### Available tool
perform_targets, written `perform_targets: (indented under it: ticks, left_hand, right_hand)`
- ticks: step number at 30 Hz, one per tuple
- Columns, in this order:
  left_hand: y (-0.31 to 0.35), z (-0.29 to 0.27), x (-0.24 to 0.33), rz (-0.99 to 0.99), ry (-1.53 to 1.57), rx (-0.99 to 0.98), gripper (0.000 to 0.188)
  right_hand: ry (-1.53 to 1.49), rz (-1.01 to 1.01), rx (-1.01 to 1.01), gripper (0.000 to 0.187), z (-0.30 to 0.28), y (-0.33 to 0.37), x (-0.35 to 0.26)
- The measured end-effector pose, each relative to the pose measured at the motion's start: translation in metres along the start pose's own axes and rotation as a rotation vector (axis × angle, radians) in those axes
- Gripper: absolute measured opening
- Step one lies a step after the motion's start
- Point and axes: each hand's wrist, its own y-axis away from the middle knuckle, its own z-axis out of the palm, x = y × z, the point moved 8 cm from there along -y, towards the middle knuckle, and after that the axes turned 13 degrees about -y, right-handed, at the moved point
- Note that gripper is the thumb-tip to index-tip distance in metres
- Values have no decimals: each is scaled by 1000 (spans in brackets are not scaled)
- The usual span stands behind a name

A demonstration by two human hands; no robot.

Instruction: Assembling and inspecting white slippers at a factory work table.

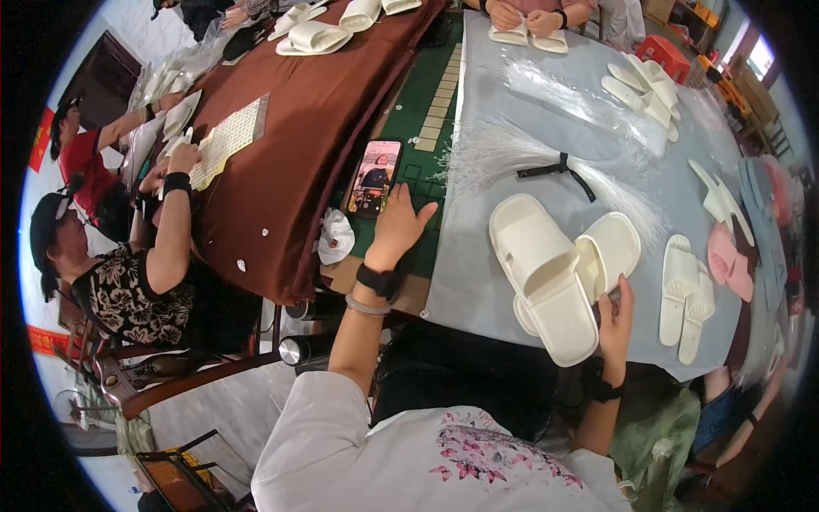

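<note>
My left hand lies open with fingers apart on the green surface, its fingertips beside the lower edge of a smartphone whose screen is lit. My right hand grips the edge of a cream slipper near the front of the grey-covered table. A larger-looking cream slipper overlaps it on the left, angled toward me. Just beyond the slippers, a bundle of clear thin plastic strands is held by a black strap. The palm side of my right hand is partly hidden.
To the right lie a cream slipper pair, a pink slipper and more cream slippers. Crumpled clear plastic sits left of my wrist. People work around the brown-covered table, one holding a sheet of stickers. A co-worker's hands handle slippers opposite.
</note>
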Motion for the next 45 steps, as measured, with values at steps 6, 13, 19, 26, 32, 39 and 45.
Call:
perform_targets:
  ticks: [6,13,19,26,32,39,45]
  left_hand:
    - [6,-10,3,54,5,-97,68]
    - [52,-30,29,132,64,-35,58]
    - [88,-29,99,294,297,-169,65]
    - [94,-23,134,380,367,-239,72]
    - [85,3,111,294,299,-103,64]
    - [60,-9,93,146,454,-114,55]
    - [40,-46,51,234,316,-69,41]
  right_hand:
    - [117,-23,-18,49,4,-5,2]
    - [208,-43,4,46,7,-5,-9]
    - [295,-32,35,45,9,-4,-35]
    - [727,-132,-262,43,36,-11,-43]
    - [639,-130,-206,43,40,-14,-56]
    - [8,17,-203,40,59,-13,-24]
    - [-348,218,-159,33,38,-14,6]
